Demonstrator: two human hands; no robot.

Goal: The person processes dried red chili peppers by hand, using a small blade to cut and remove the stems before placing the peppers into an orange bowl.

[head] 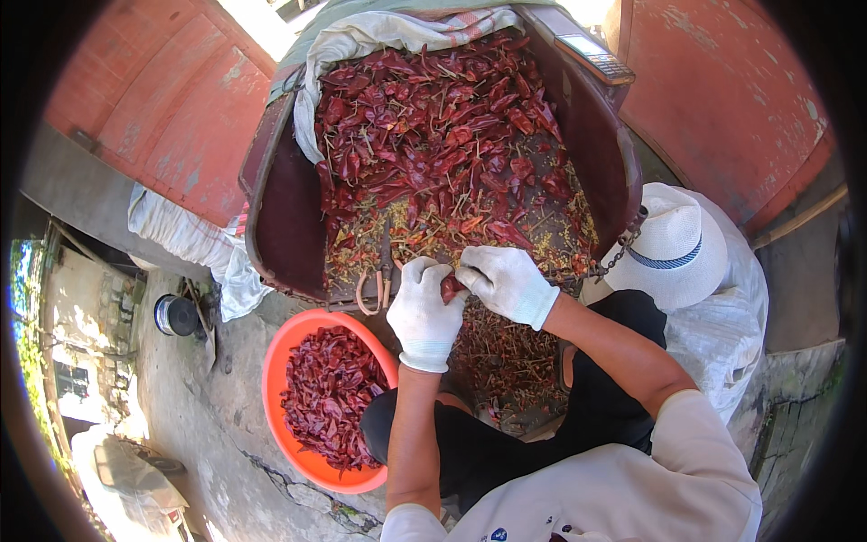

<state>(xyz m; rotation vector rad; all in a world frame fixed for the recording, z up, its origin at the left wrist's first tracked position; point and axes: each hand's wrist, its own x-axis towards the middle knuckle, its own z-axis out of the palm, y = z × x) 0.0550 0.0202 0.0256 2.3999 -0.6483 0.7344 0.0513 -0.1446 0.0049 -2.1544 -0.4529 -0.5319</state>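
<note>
Both my hands wear white knit gloves and meet at the front edge of a dark red cart bed [284,223]. A dried red chili pepper [450,288] is pinched in my left hand [425,311]. The fingers of my right hand [504,281] come together at the pepper's upper end; its fingertips are partly hidden, so I cannot tell if they grip it. Beyond them, a heap of dried red chili peppers [433,129] covers the cart bed, with loose seeds and stems nearer me. Scissors with pinkish handles [369,291] lie at the edge, left of my left hand.
An orange plastic basin [276,379] holding red chili pieces stands on the ground at left. Stems and scraps [508,352] litter the ground between my legs. A mobile phone [596,59] rests on the cart's right rim. A white hat [667,247] sits on white sacks [718,339] at right.
</note>
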